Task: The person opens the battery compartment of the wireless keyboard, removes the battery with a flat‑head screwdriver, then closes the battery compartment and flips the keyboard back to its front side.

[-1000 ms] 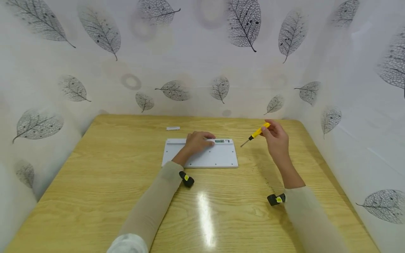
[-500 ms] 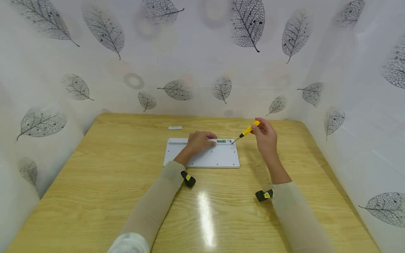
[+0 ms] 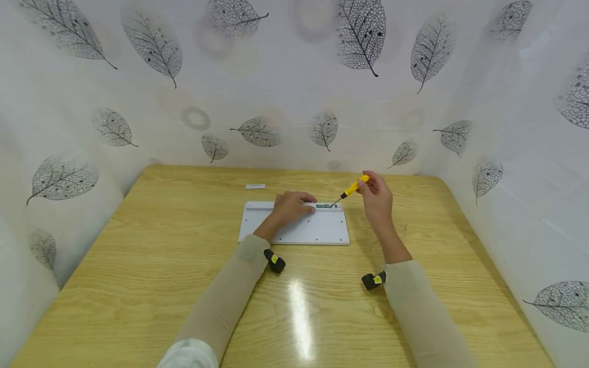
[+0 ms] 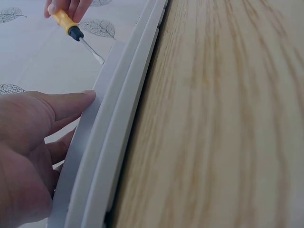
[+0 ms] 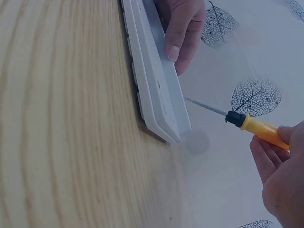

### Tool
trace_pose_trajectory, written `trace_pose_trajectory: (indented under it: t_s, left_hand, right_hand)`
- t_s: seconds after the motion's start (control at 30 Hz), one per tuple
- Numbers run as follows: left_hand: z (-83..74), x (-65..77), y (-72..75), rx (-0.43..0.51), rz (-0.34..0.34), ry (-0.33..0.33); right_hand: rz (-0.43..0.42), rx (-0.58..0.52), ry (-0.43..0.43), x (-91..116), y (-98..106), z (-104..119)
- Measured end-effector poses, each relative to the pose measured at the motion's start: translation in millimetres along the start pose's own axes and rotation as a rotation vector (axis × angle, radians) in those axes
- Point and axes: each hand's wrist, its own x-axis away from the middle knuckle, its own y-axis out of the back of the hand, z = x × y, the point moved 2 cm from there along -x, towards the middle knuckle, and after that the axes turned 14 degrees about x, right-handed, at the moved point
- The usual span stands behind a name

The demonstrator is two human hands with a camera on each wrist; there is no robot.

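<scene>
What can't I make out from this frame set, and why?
Screwdriver tip's contact inside the slot: too small, head view; the keyboard's raised ridge hides the slot, both wrist views.
Keyboard area under the left hand: covered, head view.
Key tops: face down, all views.
Markings on the white strip: too small, head view.
Right hand: cut by right edge, right wrist view.

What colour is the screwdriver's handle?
The handle is yellow, seen best in the right wrist view.

The keyboard (image 3: pixel 315 227) looks smooth plastic, the screwdriver (image 3: pixel 350 189) plastic and metal, the wood-grain tabletop (image 3: pixel 322 296) glossy at lower centre.
</scene>
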Motion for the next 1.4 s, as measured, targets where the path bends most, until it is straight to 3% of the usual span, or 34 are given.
trace_pose_trajectory:
  t_s: [0.4,0.63,0.97,1.4]
  left_hand:
    - [-1.6,1.4,-1.5,-0.006,0.004,0.014]
    - [-1.8,0.1,-2.7,-0.017,0.005,0.021]
    - [-1.8,-1.4,-5.1,-0.016,0.002,0.015]
    - [-1.1,-3.0,-1.8,-0.039,0.005,0.025]
  right_hand:
    - [-0.003,0.083,0.005,0,-7,2]
    - [-0.004,0.190,0.091,1,-8,6]
    - [-0.027,0.262,0.163,0,-10,11]
    - [0.020,0.392,0.303,3,-33,27]
